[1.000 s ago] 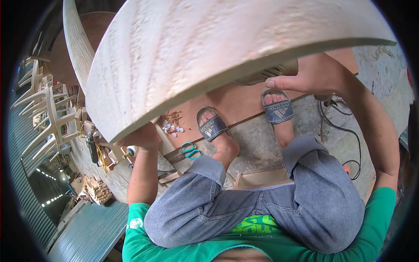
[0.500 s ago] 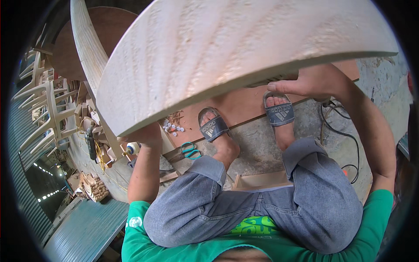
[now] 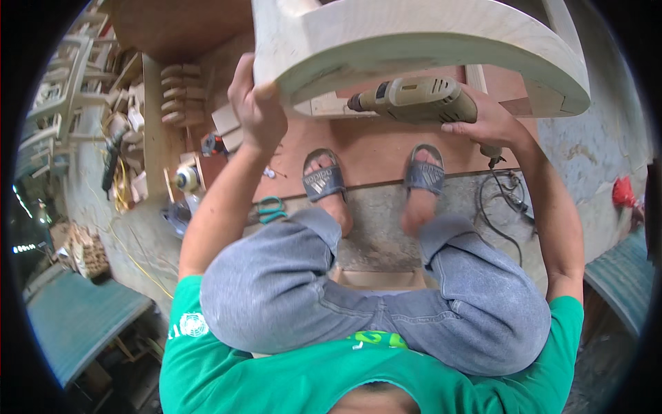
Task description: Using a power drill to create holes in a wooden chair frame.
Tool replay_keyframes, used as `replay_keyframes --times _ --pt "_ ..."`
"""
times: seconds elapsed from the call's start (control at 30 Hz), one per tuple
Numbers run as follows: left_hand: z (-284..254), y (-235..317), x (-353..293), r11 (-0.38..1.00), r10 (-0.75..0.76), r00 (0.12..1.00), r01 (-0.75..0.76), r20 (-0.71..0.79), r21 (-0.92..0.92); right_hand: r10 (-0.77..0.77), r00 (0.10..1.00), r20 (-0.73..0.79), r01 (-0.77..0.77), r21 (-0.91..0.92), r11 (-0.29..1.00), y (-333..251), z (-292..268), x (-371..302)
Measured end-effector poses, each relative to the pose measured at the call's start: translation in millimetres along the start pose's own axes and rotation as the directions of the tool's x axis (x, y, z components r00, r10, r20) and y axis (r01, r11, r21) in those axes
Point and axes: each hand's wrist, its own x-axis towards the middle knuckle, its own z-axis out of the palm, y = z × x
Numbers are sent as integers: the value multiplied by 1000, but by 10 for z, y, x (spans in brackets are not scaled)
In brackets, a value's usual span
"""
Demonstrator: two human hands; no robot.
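A pale wooden chair frame (image 3: 420, 31) with a wide curved rail is raised in front of me, across the top of the view. My left hand (image 3: 259, 107) is closed round the left end of that rail. Below the rail's underside, my right hand (image 3: 488, 119) grips an olive-tan power drill (image 3: 422, 98) lying sideways, its dark chuck pointing left. Whether the drill touches the wood is hard to tell. A black cord runs down from the drill's handle.
A reddish-brown board (image 3: 376, 155) lies on the floor under my sandalled feet. Teal-handled scissors (image 3: 271, 210) and a glue bottle (image 3: 186, 178) are at the left, near stacked wood blocks (image 3: 183, 93). Beyond them stand wooden chairs (image 3: 69, 90). The looped cord (image 3: 507, 200) lies at the right.
The curved rail has tilted and shifted right, showing its underside. My left hand has come out from below it into plain sight. The drill in my right hand is now visible.
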Motion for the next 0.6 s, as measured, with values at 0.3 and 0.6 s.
replay_keyframes --times 0.3,0.6 --pt "-78 -81 -168 996 -77 997 76 -18 -48 261 964 40 -260 -24 965 63 -104 35" --pt "661 -219 -1140 227 -514 154 973 844 -39 344 937 63 -324 -214 922 16 -76 -64"
